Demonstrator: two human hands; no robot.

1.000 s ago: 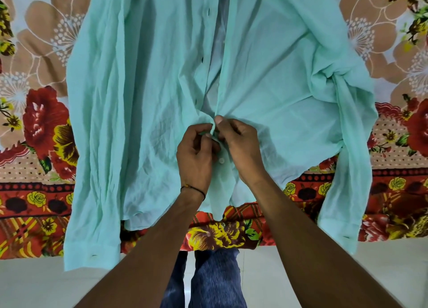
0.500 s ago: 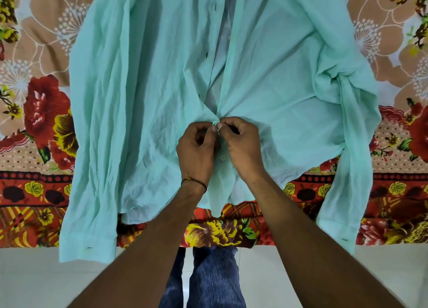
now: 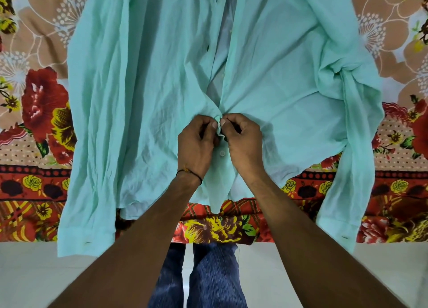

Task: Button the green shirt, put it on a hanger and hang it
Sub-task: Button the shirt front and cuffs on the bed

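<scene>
Green shirt (image 3: 143,94) lies front-up on the floral bedsheet (image 3: 34,113), hem and cuffs overhanging the bed's near edge. Left hand (image 3: 196,145) and right hand (image 3: 243,143) both pinch the placket mid-front, thumbs touching. Placket above gapes open. No legible writing.

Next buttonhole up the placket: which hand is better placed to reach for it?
Left, probably. The next open buttonhole sits on the left panel of the green shirt, straight above the left hand. The right hand would have to cross the gap.
</scene>
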